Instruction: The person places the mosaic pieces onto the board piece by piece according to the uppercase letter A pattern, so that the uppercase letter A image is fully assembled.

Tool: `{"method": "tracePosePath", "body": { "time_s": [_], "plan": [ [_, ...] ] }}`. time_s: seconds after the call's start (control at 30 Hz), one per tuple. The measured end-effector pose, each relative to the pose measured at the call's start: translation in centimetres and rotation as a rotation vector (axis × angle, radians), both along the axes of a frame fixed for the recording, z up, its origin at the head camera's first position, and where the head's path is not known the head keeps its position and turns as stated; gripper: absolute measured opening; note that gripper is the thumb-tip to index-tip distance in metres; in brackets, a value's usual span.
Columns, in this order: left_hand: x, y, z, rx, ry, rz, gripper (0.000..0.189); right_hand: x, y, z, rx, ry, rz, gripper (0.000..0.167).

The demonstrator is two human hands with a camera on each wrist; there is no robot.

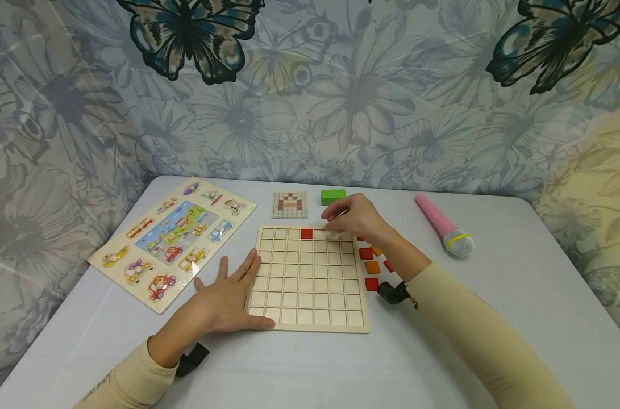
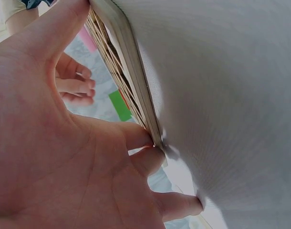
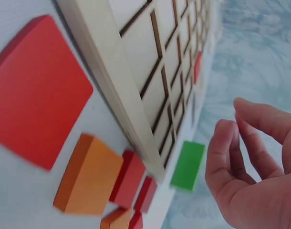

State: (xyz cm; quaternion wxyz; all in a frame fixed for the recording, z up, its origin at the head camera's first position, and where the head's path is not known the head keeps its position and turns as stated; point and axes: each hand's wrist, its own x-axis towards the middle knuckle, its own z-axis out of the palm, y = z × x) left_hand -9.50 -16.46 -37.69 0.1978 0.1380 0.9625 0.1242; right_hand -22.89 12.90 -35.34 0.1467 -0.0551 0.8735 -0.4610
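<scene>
A wooden grid board (image 1: pixel 310 328) lies flat, with one red tile (image 1: pixel 307 233) in its top row. My left hand (image 1: pixel 230 301) is spread at the board's lower left corner, the thumb on its front edge and fingers along its left side. Over the top right part of the board hovers my right hand (image 1: pixel 358 217), its fingers loosely bent; the right wrist view shows nothing between thumb and fingertips. Right of the board lie several loose tiles, among them a red tile (image 3: pixel 40 95) and an orange tile (image 3: pixel 90 176).
Behind the board are a small pattern card (image 1: pixel 289 204) and a green block (image 1: pixel 333 197). A vehicle picture puzzle (image 1: pixel 158 304) lies at the left. Toward the right rests a pink toy microphone (image 1: pixel 442 224). A patterned cloth (image 1: pixel 289 113) hangs behind the white table (image 1: pixel 299 369).
</scene>
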Motion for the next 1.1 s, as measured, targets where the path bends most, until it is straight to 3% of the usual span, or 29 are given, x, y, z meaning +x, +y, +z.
{"method": "tracePosePath", "body": {
  "time_s": [0.37, 0.8, 1.1],
  "plan": [
    [0.0, 0.0, 0.2, -0.007, -0.003, -0.004, 0.134, 0.7, 4.1, 0.8, -0.007, 0.037, -0.063, 0.029],
    [0.0, 0.2, 0.2, -0.016, -0.002, -0.008, 0.134, 1.6, 9.0, 0.1, 0.088, -0.001, -0.152, 0.033],
    [0.0, 0.2, 0.1, -0.011, -0.001, -0.009, 0.134, 1.4, 11.0, -1.0, 0.156, -0.023, -0.187, 0.036]
  ]
}}
